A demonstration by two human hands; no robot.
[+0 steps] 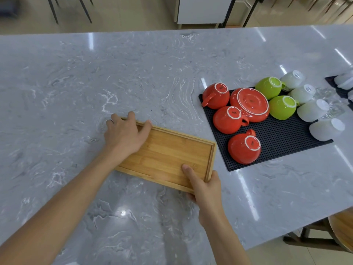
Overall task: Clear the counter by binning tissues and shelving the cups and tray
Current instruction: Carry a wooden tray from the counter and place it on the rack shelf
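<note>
Polished grey marble-look bench throwing back glossy light streaks; the tray shows matt, smooth bamboo-like wood grain; red cups and green cups gleam like glazed ceramic on a studded, dull black rubbery mat

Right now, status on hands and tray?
Left hand on the wooden tray far corner, right hand gripping near corner. Tray empty. Inverted cups beside it.

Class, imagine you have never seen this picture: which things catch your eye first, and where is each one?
Brightest is the cluster of upturned red cups and lime-green cups on the black rubber mat, right of centre. Next is the empty rectangular bamboo tray on the grey marble counter, with the left hand on its far left corner and the right hand gripping its near right corner.
</note>
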